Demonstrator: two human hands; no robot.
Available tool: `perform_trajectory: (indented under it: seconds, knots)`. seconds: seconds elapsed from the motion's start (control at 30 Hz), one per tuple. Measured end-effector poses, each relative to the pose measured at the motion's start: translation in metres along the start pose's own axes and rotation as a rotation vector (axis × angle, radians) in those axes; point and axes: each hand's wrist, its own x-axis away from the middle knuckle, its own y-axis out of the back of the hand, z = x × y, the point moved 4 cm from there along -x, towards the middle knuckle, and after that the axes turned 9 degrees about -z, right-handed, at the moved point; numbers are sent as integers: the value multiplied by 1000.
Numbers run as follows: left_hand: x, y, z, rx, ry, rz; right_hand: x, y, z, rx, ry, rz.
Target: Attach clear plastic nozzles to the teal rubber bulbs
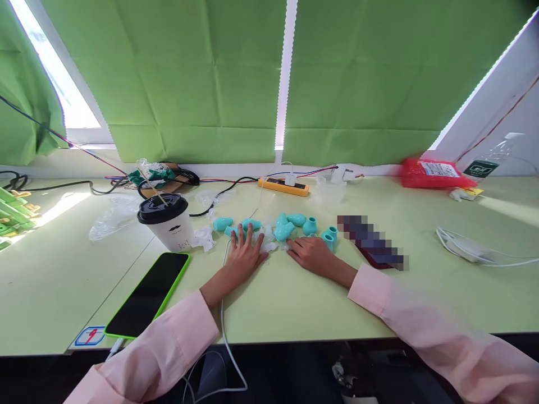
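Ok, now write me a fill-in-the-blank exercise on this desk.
The hand nearer the cup is the ____ one.
The sleeve behind the right hand, which is near turquoise vases, is ____.
The cup's lid is ____.
The phone beside the cup is edged in ____.
Missing words: left; pink; black; green.

We see a pale green counter [295,311] with small turquoise vase-shaped pieces [284,231] across its middle. On our left are a lidded cup [169,230] and a green-edged phone [148,294]; on our right, a red package [435,175].
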Motion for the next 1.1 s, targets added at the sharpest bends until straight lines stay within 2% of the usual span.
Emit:
perform_trajectory:
  seconds: [0.17,0.4,0.53,0.67,0.83,0.9,1.0,1.03,1.1]
  knots:
    - [-7,-5,3,37,14,-48,-8,-7,-3,-34,-68,35]
    - [-12,-10,7,106,56,-9,-10,-15,-6,7,-167,86]
    - [-15,2,4,171,28,18,-12,-10,-6,7,-187,91]
    - [-15,20,-5,202,-37,-16,-13,2,-2,-31,-196,13]
    - [-13,19,-13,182,-83,-7,-11,11,0,-90,-206,-29]
    - [-14,20,-12,165,-83,-36,-10,14,0,-124,-214,-47]
    - [-17,29,-8,212,-71,-89,-9,22,2,-199,-241,-96]
    - [-18,33,-7,266,-82,-76,-8,24,4,-231,-248,-108]
    - [-18,38,-8,408,-134,31,-7,27,7,-305,-255,-118]
